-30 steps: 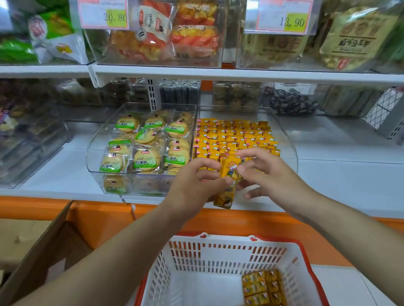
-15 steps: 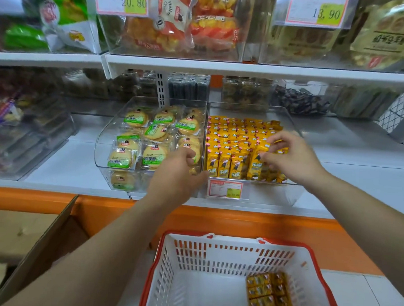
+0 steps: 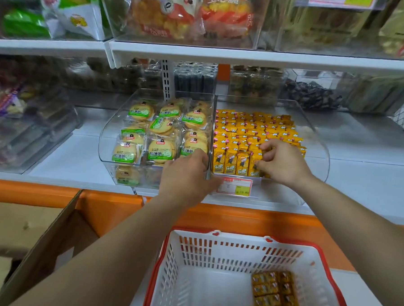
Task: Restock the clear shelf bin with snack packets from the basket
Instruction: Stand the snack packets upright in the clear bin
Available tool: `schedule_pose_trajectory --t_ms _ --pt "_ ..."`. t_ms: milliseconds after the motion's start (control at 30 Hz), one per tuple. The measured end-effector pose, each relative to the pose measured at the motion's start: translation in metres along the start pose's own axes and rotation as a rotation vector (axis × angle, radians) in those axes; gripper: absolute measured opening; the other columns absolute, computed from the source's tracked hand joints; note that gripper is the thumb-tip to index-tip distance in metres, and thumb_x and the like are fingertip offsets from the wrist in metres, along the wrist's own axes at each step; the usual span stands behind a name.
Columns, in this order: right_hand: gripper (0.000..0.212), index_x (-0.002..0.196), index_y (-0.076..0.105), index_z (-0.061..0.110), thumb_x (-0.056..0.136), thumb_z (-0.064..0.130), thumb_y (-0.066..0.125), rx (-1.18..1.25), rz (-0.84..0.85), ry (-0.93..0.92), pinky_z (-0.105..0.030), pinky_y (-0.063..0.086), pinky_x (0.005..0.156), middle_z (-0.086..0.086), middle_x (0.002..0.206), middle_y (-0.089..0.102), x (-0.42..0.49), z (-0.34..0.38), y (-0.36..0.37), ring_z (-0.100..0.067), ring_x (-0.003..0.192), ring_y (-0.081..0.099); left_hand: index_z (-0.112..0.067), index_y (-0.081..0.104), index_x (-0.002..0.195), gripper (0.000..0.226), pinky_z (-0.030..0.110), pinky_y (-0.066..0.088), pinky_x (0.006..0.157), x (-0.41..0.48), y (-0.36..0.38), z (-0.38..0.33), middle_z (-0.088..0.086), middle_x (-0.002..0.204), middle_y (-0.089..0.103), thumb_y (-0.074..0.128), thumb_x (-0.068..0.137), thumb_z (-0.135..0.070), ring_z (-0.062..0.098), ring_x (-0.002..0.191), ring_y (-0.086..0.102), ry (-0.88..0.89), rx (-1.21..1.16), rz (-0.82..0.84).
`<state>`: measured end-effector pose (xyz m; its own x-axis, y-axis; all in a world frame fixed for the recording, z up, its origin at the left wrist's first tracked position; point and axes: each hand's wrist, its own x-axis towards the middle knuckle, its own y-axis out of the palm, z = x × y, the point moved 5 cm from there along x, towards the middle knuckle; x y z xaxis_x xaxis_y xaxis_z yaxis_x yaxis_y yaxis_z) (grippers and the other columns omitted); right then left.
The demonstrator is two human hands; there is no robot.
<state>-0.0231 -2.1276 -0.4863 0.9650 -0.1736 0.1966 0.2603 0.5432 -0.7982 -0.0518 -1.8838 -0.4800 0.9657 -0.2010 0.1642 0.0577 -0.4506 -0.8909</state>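
The shelf point(image 3: 358, 179) ran wide and white, and on it the clear shelf bin point(image 3: 318, 145) looked nearly full. Snack packets point(image 3: 251, 129) lay in rows to the back, with an upright row at the front. The basket point(image 3: 214, 254) below was mostly bare, with only a small block of spare packets point(image 3: 275, 294) left in its right corner. I judged the job well on, with a few handfuls to go. The left hand point(image 3: 185, 177) lay flat-fingered on the bin's front rim, grasping nothing, beside the biscuit bin point(image 3: 108, 143). The right hand point(image 3: 282, 164) pinched upright snack packets at the row's right end. Open room remained only toward the bin's right wall.
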Motion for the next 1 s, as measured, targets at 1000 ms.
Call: schedule_pose_trajectory --t_ms 1000 --pt "0.02 0.111 0.063 0.004 0.091 0.008 0.064 0.115 0.446 0.429 -0.03 0.045 0.081 -0.011 0.115 0.065 -0.22 -0.195 0.144 -0.028 0.104 0.062 -0.018 0.053 0.131 0.044 0.042 0.05 0.1 -0.172 0.262 0.032 0.008 0.124 0.066 0.065 0.096 -0.041 0.028 0.113 0.061 -0.178 -0.11 0.768"
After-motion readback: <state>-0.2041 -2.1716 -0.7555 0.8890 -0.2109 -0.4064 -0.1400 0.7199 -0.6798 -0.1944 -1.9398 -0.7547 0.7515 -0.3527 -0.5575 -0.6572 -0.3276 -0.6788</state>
